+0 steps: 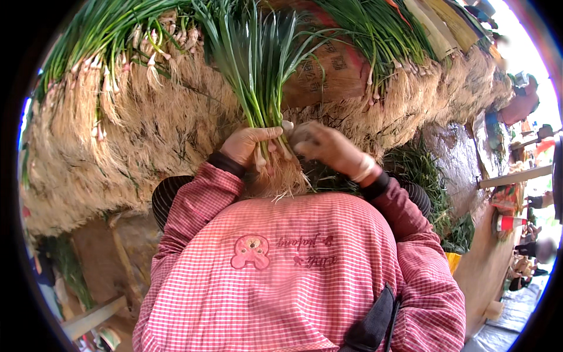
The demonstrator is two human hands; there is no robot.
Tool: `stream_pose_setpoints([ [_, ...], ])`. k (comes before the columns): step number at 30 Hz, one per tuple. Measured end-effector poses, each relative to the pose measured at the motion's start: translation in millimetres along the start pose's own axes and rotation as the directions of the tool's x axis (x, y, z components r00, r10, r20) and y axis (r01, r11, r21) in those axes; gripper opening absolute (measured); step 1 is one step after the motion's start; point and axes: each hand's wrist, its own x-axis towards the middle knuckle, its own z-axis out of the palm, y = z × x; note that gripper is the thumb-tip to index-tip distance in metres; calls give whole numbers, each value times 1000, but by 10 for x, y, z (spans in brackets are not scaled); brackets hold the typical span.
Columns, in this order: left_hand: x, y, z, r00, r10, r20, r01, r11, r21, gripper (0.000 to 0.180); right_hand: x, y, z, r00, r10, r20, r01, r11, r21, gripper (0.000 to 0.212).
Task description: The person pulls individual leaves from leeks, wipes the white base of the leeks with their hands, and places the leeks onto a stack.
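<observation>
A bunch of green garlic [253, 73] stands upright in front of my chest, its long leaves pointing away from me. My left hand [241, 144] is closed round the stems just above the bulbs, thumb across the front. Pale bulbs and a tuft of stringy roots [280, 179] hang below that grip. Close by on the right side of the bunch, my right hand [328, 146] is smeared by motion, with a white wrap at its wrist. A white bulb [287, 125] shows between the two hands. Whether the right fingers hold anything is not visible.
Heaped green garlic [117, 58] lies at the far left, roots toward me, and another heap [404, 64] at the far right. Between them is a brown printed sheet [328, 70]. Loose green leaves [431, 182] lie on the right; a traffic cone [510, 223] stands beyond, near people.
</observation>
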Motion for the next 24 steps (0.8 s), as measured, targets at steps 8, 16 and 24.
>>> stream_pose_setpoints([
  [8, 247, -138, -310, 998, -43, -37, 49, 983, 178, 31, -149, -458, -376, 975, 211, 67, -221, 911, 348, 22],
  [16, 448, -390, -170, 918, 393, 53, -366, 789, 494, 28, 341, 81, -11, 934, 233, -273, -321, 882, -344, 44],
  [24, 287, -150, -128, 999, -40, 19, 37, 989, 143, 32, 196, 312, -296, 778, 335, -531, 224, 642, 733, 22],
])
